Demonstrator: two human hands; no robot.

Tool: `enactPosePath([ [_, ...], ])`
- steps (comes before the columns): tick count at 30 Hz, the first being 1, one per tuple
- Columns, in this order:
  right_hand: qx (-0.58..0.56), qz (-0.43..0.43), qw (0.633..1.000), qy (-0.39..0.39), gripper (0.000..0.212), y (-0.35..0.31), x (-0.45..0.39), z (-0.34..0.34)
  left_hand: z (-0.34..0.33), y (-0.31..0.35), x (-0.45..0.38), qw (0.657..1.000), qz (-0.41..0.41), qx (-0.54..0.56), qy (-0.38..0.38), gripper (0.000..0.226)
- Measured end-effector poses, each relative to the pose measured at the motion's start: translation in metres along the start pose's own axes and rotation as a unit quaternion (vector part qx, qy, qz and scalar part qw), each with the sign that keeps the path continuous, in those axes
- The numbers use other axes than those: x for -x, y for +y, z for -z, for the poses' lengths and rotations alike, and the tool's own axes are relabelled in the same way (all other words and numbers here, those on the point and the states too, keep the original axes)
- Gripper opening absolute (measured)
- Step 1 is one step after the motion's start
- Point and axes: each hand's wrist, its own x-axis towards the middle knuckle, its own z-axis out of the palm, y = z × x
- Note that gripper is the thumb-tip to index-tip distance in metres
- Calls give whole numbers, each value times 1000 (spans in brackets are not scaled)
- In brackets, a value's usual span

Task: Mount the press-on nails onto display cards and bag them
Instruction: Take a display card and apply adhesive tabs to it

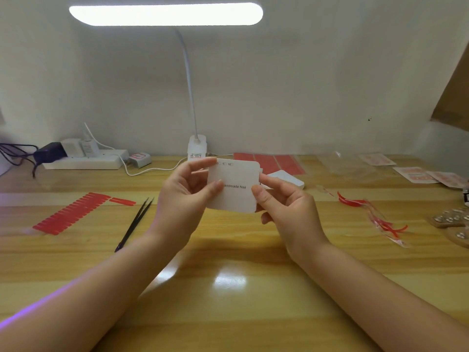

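Card: a white display card [234,189] printed "Handmade Nail" is held upright above the middle of the wooden table [228,288], its printed face turned toward the camera.
Left hand: the left hand [181,196] is curled round the card's left edge; the thumb is pressed on the front face and a finger is laid along the top edge.
Right hand: the right hand [286,207] is pinched on the card's right edge, thumb in front, the other fingers behind; a second card edge seems to show just behind the first, though this cannot be told for sure.
Nails: a row of red press-on nails [72,213] is laid out on the table at the far left, with 1 short red strip [123,201] just beside its upper end.
Tweezers: black tweezers [134,222] are lying on the table between the nail row and the left forearm, tips pointed away.
Sheets: red sheets [269,162] are lying flat behind the card, near the wall, with a white box [286,179] partly hidden by the right hand.
Bags: clear bags [350,166] are spread at the back right; printed cards [416,174] are lying beyond them.
Scraps: red-and-clear scraps [375,214] are scattered on the right.
Lamp: a white desk lamp [166,13] is lit overhead, its base [197,147] set at the wall.
Power strip: a white power strip [86,160] with plugs is placed at the back left.
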Motion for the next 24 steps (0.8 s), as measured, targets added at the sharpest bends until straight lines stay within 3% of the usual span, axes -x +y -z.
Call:
enactPosePath([
  [11,9,-2,1000,3,17,1,3,1,1,-1,1,1000,15,-11,-2,32],
  [15,54,-34,998,3,18,5,-1,6,3,-5,-2,986,73,-150,-20,32],
  [17,127,-54,990,-5,27,8,-3,9,5,-7,-1,949,80,-301,-52,35],
  [19,275,-27,961,-25,34,14,-5,14,5,-8,4,896,59,-424,-114,37],
  [21,393,18,918,-52,33,18,-4,16,4,-7,7,847,52,-504,-162,36],
  [24,442,26,893,-80,25,20,-5,17,4,-1,5,797,68,-570,-186,32],
])
